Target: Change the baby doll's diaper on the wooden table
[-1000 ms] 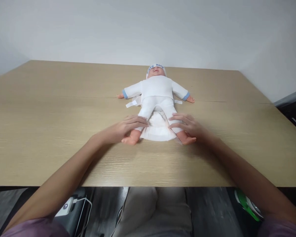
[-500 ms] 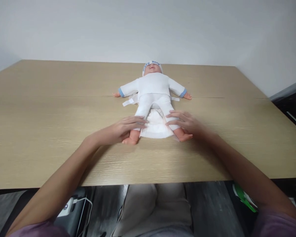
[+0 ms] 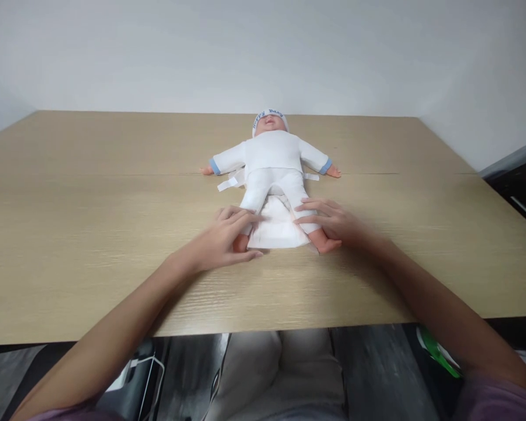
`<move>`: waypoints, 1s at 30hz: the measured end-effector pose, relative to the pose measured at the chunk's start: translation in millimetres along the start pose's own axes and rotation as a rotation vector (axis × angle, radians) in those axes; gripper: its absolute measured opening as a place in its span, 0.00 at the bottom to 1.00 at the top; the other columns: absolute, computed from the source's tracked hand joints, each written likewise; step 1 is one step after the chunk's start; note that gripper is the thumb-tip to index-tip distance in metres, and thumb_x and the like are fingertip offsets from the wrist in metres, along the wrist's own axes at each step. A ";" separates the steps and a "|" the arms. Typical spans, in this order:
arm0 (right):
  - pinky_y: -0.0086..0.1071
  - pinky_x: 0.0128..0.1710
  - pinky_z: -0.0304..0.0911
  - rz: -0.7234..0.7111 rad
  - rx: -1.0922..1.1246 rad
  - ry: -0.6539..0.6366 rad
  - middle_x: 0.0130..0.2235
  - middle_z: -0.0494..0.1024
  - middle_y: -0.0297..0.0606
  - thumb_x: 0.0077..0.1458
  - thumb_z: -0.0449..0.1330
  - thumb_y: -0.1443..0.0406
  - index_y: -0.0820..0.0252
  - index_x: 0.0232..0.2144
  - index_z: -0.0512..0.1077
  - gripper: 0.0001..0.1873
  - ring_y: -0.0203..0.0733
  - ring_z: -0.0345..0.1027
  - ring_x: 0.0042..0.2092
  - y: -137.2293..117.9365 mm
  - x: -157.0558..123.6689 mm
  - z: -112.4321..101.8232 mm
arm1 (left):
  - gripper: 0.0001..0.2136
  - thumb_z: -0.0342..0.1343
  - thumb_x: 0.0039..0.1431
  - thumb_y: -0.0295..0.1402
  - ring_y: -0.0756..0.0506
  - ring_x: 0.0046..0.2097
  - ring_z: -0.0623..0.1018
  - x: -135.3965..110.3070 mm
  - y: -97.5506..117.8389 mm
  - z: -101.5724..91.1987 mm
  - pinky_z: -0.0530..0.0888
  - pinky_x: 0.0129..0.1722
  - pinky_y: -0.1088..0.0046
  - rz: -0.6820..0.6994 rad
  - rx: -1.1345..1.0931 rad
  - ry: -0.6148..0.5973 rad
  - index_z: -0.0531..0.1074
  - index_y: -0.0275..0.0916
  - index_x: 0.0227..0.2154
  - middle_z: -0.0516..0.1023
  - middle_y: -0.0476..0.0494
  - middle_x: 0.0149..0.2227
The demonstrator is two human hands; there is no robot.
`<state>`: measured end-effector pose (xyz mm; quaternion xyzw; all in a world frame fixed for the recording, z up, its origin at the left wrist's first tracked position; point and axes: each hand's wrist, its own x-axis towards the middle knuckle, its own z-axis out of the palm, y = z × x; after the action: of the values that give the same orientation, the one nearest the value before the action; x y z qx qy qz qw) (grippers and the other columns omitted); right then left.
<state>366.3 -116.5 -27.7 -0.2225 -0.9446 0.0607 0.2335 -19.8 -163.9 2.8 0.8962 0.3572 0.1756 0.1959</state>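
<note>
A baby doll (image 3: 272,151) in white clothes with blue cuffs lies on its back, head away from me, arms and legs spread. Beneath its hips an unfolded diaper (image 3: 277,225) reaches toward me between the legs, and its white tabs (image 3: 228,183) stick out at the sides. My left hand (image 3: 230,237) lies over the doll's lower leg on the left, fingers apart, thumb stretched past the foot near the diaper's front edge; that foot is mostly hidden. Across the other lower leg rests my right hand (image 3: 326,219), its fingers spread and reaching the diaper's side.
The wooden table (image 3: 114,234) ends at a pale wall behind the doll. Below its front edge are a white plug-like device with a cable (image 3: 151,362) at left and a green object (image 3: 438,354) at right.
My left hand has shifted slightly toward me, and its thumb now extends around the doll's foot, covering it more. My right hand and the doll stay almost the same.
</note>
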 end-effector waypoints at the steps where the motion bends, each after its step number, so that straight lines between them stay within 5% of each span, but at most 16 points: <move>1: 0.54 0.75 0.66 0.000 0.028 0.015 0.71 0.78 0.37 0.73 0.56 0.73 0.44 0.62 0.80 0.25 0.51 0.65 0.77 1.8 -0.1 -0.2 | 0.31 0.67 0.69 0.52 0.29 0.65 0.72 1.0 3.0 2.8 0.72 0.66 0.45 -0.018 0.014 0.015 0.70 0.47 0.69 0.79 0.37 0.61; 8: 0.62 0.81 0.53 0.102 0.122 -0.010 0.65 0.83 0.38 0.79 0.49 0.67 0.45 0.64 0.78 0.24 0.50 0.71 0.73 -7.1 7.0 -14.2 | 0.10 0.60 0.69 0.31 0.31 0.57 0.73 4.3 11.9 14.3 0.72 0.61 0.45 -0.039 0.101 0.096 0.74 0.44 0.51 0.81 0.39 0.57; 11: 0.67 0.80 0.51 0.143 0.057 -0.048 0.66 0.81 0.44 0.78 0.56 0.55 0.49 0.68 0.74 0.22 0.58 0.69 0.74 -29.2 14.4 -15.6 | 0.06 0.56 0.73 0.32 0.33 0.56 0.74 6.1 9.7 17.4 0.72 0.60 0.47 -0.047 0.065 0.154 0.74 0.44 0.49 0.83 0.41 0.53; 14: 0.69 0.80 0.53 0.146 -0.061 -0.007 0.64 0.81 0.50 0.69 0.67 0.45 0.53 0.70 0.73 0.34 0.67 0.70 0.72 -50.7 22.0 -5.0 | 0.07 0.52 0.77 0.36 0.35 0.50 0.75 10.2 8.1 17.7 0.74 0.55 0.50 -0.116 0.026 0.212 0.74 0.44 0.47 0.83 0.42 0.45; 18: 0.58 0.73 0.67 0.182 -0.214 0.070 0.52 0.85 0.49 0.73 0.59 0.61 0.54 0.59 0.79 0.17 0.62 0.78 0.63 -59.0 35.2 4.4 | 0.11 0.48 0.79 0.40 0.36 0.46 0.75 24.0 8.6 6.9 0.74 0.49 0.53 -0.185 0.028 0.339 0.74 0.44 0.44 0.81 0.42 0.43; 21: 0.48 0.55 0.77 0.293 -0.167 0.163 0.41 0.84 0.43 0.73 0.55 0.65 0.53 0.47 0.79 0.12 0.55 0.81 0.47 -41.7 52.5 -5.3 | 0.12 0.48 0.80 0.42 0.36 0.47 0.75 46.5 4.1 -12.1 0.74 0.52 0.52 -0.126 0.086 0.445 0.73 0.44 0.43 0.80 0.41 0.43; 25: 0.43 0.45 0.74 0.490 0.078 0.353 0.36 0.80 0.39 0.75 0.56 0.57 0.53 0.38 0.74 0.12 0.50 0.77 0.38 4.3 89.7 -15.8 | 0.15 0.50 0.79 0.48 0.36 0.49 0.75 94.8 -21.2 -42.4 0.73 0.55 0.54 -0.063 0.106 0.515 0.73 0.44 0.42 0.79 0.40 0.43; 30: 0.34 0.28 0.65 0.883 0.628 0.381 0.26 0.73 0.29 0.72 0.64 0.55 0.53 0.36 0.72 0.12 0.39 0.65 0.23 59.0 133.3 2.8 | 0.16 0.55 0.75 0.51 0.39 0.41 0.76 157.2 -71.9 -47.5 0.73 0.50 0.58 -0.285 -0.214 0.496 0.69 0.43 0.37 0.73 0.46 0.34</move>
<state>282.6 -3.9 12.1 -0.5229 -0.6401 0.3889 0.4070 24.9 6.3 37.0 0.7412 0.4956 0.3964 0.2188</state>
